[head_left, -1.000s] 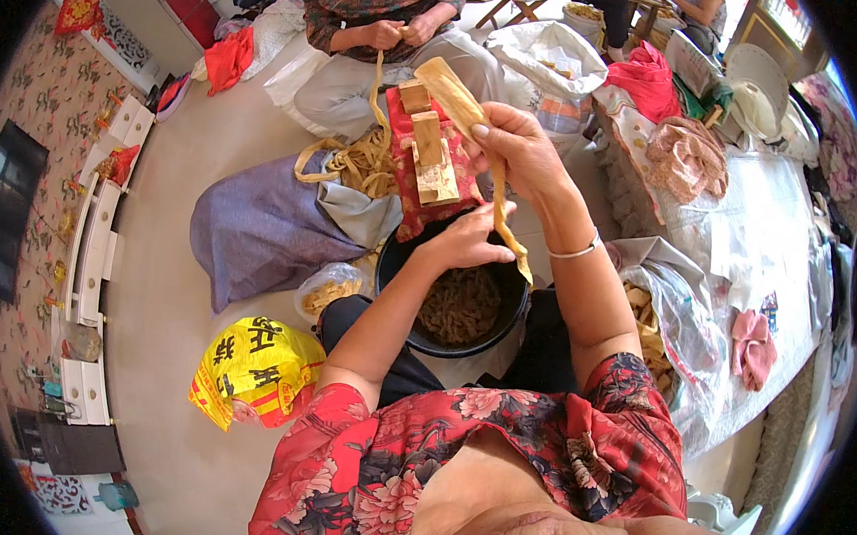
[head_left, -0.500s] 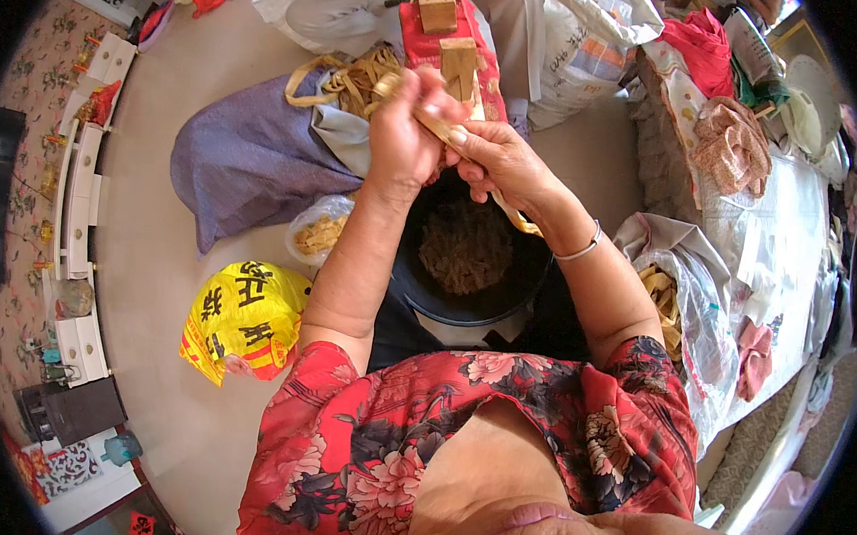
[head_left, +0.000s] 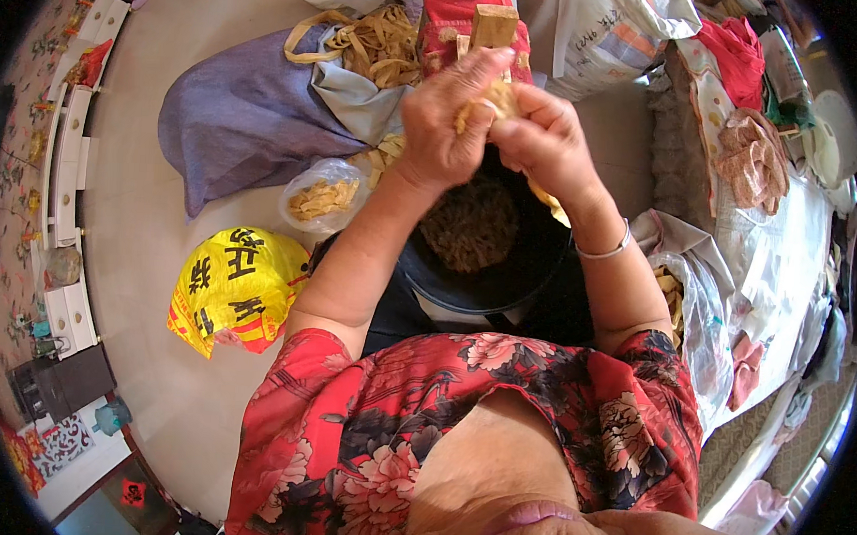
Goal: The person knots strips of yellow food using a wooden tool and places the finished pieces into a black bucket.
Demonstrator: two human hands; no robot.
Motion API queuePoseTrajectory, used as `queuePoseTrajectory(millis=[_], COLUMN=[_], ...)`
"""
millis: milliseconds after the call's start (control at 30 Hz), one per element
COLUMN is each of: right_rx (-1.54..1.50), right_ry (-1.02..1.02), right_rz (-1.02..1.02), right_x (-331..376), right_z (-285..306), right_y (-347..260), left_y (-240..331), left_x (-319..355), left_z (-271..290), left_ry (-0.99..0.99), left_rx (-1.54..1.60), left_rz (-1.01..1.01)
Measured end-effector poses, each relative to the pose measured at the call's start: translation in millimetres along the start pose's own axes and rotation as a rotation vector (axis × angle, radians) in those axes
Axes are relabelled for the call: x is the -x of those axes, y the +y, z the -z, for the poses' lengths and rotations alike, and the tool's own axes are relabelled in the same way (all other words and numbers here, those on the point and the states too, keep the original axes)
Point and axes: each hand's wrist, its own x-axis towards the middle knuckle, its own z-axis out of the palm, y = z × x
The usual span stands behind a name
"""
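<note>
Both hands meet above a black basin (head_left: pixel 418 284) that holds dark brown shreds (head_left: pixel 469 226). Between them is a bunched tan strip (head_left: pixel 500 99), whose material I cannot make out. My left hand (head_left: pixel 441 123) is closed on it from the left, with the fingers partly blurred. Curled into a fist, my right hand (head_left: pixel 549 138) grips the strip from the other side. A pale yellow length (head_left: pixel 551 204) hangs below the right wrist, over the basin's rim. Just beyond the hands, a wooden block (head_left: pixel 494 26) stands on a red cloth-covered surface (head_left: pixel 445 38).
Coiled tan strips (head_left: pixel 382 47) lie on a blue-grey cloth (head_left: pixel 242 122) at the left. Nearer are a clear bag of short tan pieces (head_left: pixel 323 201) and a yellow plastic bag (head_left: pixel 234 282). At the right stands a clear bag with more strips (head_left: pixel 702 316), beside a covered bed (head_left: pixel 788 257).
The strip, earlier stretched between my hands, is now bunched up. My right hand has shifted right and closed into a fist. The view has shifted slightly.
</note>
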Motion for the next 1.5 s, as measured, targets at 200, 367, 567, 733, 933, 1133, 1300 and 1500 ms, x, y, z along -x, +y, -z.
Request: queuePoseTrajectory(millis=[200,367,567,733,933,1133,1300,1500], right_rx=[0.839,0.419,-0.507,-0.104,0.445,-0.319,-0.545,-0.274], right_ry=[0.185,0.112,-0.199,-0.235,-0.044,-0.386,-0.303,-0.167], right_rz=[0.425,0.087,-0.530,-0.431,0.164,-0.316,-0.261,-0.199], right_x=[-0.9,4.3,6.2,5.0,6.0,9.1,8.3,10.3], right_z=[8.3,13.9,40.0,36.1,37.3,53.1,52.4,40.4], right_y=[23.0,16.6,12.2,0.9,10.8,7.3,15.0,11.3], left_y=[20.5,4.9,18.1,15.4,15.5,17.1,16.1,16.8], left_x=[19.6,25.7,9.4,20.2,18.7,17.6,10.6,6.9], left_z=[-14.3,-11.9,-7.6,-4.0,-3.7,-5.1,2.5,10.7], left_ry=[-0.171,-0.200,-0.119,-0.149,-0.188,-0.195,-0.312,-0.529], left_rx=[0.326,0.186,-0.321,-0.103,0.214,0.021,0.018,0.096], left_rz=[0.591,0.712,-0.083,0.176,0.830,0.569,0.516,0.581])
